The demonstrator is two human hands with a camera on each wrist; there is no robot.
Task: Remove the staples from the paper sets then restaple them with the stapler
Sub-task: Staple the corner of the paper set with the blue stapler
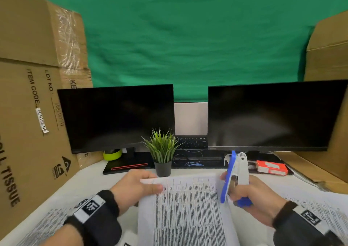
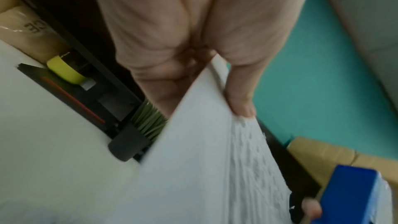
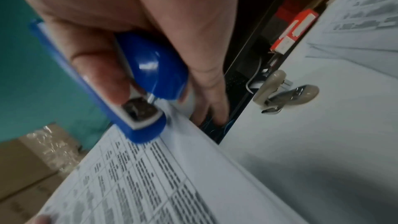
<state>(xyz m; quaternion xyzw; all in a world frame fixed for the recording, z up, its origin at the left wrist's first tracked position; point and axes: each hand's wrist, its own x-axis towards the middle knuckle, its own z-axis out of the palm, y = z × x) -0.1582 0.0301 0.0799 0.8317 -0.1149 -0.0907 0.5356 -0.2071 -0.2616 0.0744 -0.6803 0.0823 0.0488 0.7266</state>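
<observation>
Paper set [image 1: 188, 204], a printed stack of table-filled sheets, was held lifted above the white desk [image 1: 90, 181] at the centre of the head view, its long axis running from the person out toward the monitors, from six o'clock to twelve o'clock. Its far right corner, at about one o'clock on the sheet, sat at the mouth of the stapler [image 1: 234, 178]. Whether that corner was fully between the stapler's two arms could not be told; the right wrist view showed the blue tip touching the paper's far edge. The stapler, blue and white, stood nearly upright with its long axis also pointing toward twelve o'clock, and its mouth opened toward nine o'clock, facing the paper. The right hand [image 1: 258, 198] was wrapped around the stapler, fingers curled on both arms as if ready to squeeze, and was the nearer hand to that corner. The left hand [image 1: 131, 189] pinched the far left corner at about eleven o'clock, thumb on top and fingers beneath. The coming press seemed to depend on that corner sitting deep enough in the mouth. Farther out, a staple remover [image 3: 284, 91] lay on the desk, and a red box [image 1: 272, 167] sat at two o'clock. A small potted plant [image 1: 162, 151] stood at twelve o'clock, before two dark monitors [image 1: 118, 117].
</observation>
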